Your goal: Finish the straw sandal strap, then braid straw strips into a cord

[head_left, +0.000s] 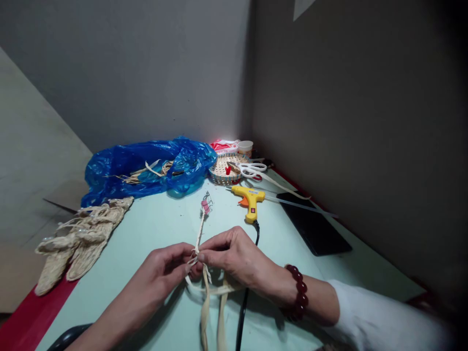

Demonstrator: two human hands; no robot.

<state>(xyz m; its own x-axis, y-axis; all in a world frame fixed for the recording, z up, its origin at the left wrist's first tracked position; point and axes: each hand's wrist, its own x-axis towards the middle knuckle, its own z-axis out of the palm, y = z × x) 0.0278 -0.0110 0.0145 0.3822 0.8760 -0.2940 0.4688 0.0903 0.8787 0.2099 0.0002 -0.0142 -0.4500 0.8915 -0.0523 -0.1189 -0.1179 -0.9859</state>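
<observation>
A pale braided cord of flat straw strips (pixel 200 228) runs from a pink binder clip (pixel 206 206) on the table toward me. My left hand (pixel 164 273) pinches the strands at the near end of the braid, thumb and forefinger together. Right beside it, my right hand (pixel 230 256) grips the same spot, fingertips almost touching the left ones. Loose strips (pixel 205 312) hang below both hands toward the near table edge. The exact crossing of the strands is partly hidden by my fingers.
A yellow glue gun (pixel 252 199) with a black cable (pixel 241 312) lies ahead, near a dark tablet-like slab (pixel 318 226). White scissors (pixel 252 169) rest on a woven basket (pixel 219 168) beside a paper cup (pixel 244 147). Woven straw sandals (pixel 87 236) sit left, below a blue plastic bag (pixel 183 161).
</observation>
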